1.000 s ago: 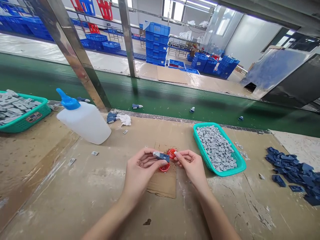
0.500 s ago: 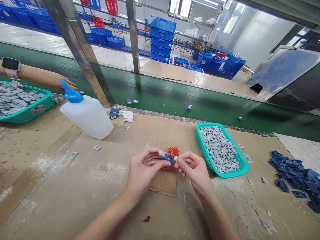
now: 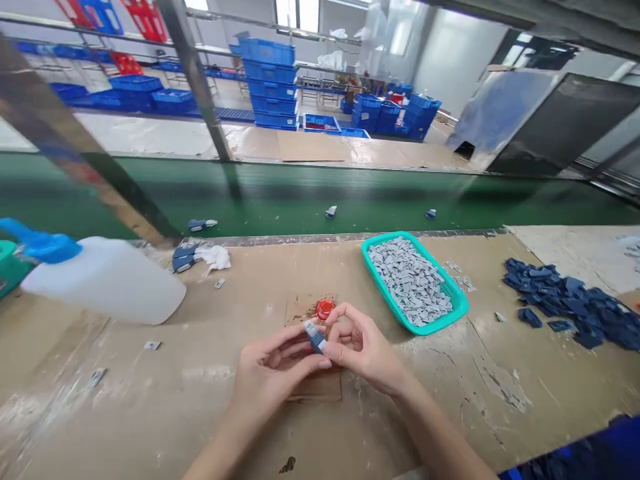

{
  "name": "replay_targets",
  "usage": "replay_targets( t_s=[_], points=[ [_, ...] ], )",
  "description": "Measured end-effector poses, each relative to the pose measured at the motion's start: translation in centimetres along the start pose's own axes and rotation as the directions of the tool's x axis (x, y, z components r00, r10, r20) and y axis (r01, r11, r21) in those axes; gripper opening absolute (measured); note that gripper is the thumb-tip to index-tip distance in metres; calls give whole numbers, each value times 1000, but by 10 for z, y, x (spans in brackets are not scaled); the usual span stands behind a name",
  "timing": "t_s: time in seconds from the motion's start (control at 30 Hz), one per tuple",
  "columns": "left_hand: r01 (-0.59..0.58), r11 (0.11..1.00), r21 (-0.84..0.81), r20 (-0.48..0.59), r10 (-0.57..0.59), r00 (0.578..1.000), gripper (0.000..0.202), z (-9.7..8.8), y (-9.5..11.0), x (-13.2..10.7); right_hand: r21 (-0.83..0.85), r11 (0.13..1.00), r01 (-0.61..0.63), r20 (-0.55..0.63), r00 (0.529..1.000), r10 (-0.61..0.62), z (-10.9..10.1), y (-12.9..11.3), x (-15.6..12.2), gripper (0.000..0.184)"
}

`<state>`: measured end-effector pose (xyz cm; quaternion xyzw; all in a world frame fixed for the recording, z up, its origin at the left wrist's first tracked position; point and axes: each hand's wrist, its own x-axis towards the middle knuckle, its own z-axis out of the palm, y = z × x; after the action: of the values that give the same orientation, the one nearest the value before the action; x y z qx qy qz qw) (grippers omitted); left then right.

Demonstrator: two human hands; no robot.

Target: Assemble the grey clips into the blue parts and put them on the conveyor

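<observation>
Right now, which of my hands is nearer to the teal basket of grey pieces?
Right. The right hand sits just left of and below the teal basket, still apart from it. The left hand is farther left, sharing the small blue-and-grey part.

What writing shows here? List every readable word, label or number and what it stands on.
None can be read.
White bottle: no label shows.
Green basket of grey parts: no print shows.
Blue crates at the back: any marks are too small and blurred.
Small blue part held between the left hand and right hand: no marking can be made out.
</observation>
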<state>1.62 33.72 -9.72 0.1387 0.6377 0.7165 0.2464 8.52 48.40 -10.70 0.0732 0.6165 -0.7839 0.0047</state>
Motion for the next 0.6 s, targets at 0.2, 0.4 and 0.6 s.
replay_targets(
  t_s=[0.2,0.4,0.6],
  points=[
    [-146,929,341,93,121,988,38,-10,9,24,-571,821,15,-431,846,-315,-58,-27,-4,17],
    [-433,584,687,316,297,901,38,-43,25,119,-843,305,-443,-530,784,-325,-115,-17,0,32],
    [-339,21,941,328,201,923,44,-49,32,229,-761,322,-563,-642,725,-248,-108,2,14,26]
  ],
)
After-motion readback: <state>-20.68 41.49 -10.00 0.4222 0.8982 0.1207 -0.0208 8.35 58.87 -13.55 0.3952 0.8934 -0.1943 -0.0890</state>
